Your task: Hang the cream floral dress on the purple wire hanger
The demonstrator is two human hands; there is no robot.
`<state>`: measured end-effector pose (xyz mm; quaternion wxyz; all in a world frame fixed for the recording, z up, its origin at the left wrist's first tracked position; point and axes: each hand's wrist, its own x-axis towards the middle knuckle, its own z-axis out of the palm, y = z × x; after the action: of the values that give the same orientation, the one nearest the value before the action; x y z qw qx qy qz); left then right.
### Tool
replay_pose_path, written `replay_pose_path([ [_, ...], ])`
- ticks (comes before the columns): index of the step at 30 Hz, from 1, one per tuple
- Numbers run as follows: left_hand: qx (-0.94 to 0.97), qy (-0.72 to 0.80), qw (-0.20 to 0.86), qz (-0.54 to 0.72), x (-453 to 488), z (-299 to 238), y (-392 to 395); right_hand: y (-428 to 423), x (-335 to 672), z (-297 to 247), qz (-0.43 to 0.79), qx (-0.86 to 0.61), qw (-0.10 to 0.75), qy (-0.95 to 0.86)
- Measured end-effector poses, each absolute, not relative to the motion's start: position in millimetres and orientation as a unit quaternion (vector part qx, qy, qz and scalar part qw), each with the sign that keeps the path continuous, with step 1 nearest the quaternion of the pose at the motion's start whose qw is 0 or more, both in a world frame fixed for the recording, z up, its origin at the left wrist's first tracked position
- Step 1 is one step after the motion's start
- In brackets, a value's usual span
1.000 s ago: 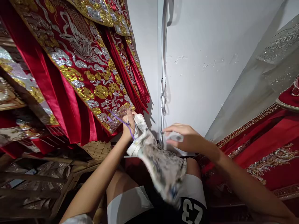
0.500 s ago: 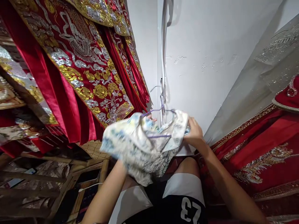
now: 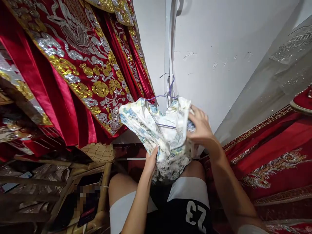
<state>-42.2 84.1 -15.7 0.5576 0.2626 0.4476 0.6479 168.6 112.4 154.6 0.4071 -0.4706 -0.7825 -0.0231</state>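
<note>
A white top with a blue and yellow floral print point(image 3: 161, 146) is on a thin purple wire hanger point(image 3: 168, 126) in front of me. The hanger's upper end is up against a white strap point(image 3: 171, 61) by the wall. My left hand point(image 3: 151, 160) pinches the front of the top low on its left side, thumb showing and the other fingers hidden behind the cloth. At the right shoulder, my right hand point(image 3: 200, 125) curls its fingers around the sleeve edge. Gathered fabric hangs down between my knees.
Red sequined garments point(image 3: 99, 87) hang on the left. More red beaded cloth point(image 3: 273, 159) and a clear plastic cover point(image 3: 258, 84) are on the right. A bamboo stool point(image 3: 106, 185) with phones point(image 3: 89, 208) stands at lower left, before a white wall point(image 3: 209, 39).
My left hand has come from behind the top to its lower left front. The top now hangs straighter and higher, its left side less spread out. My right hand stays by the right shoulder.
</note>
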Motion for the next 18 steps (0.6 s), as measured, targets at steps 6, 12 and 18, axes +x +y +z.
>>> replay_pose_path([
  [6, 0.286, 0.423, 0.588, 0.628, -34, -44, 57, 51, 116, 86, 0.252, -0.256, 0.489, -0.795],
  [12, 0.303, 0.458, 0.592, 0.589, -48, -63, 45, 50, 109, 12, 0.394, -0.471, 0.607, -0.505],
  [18, 0.397, 0.462, 0.546, 0.576, -42, -36, 40, 59, 121, 4, 0.488, -0.48, 0.443, -0.578],
])
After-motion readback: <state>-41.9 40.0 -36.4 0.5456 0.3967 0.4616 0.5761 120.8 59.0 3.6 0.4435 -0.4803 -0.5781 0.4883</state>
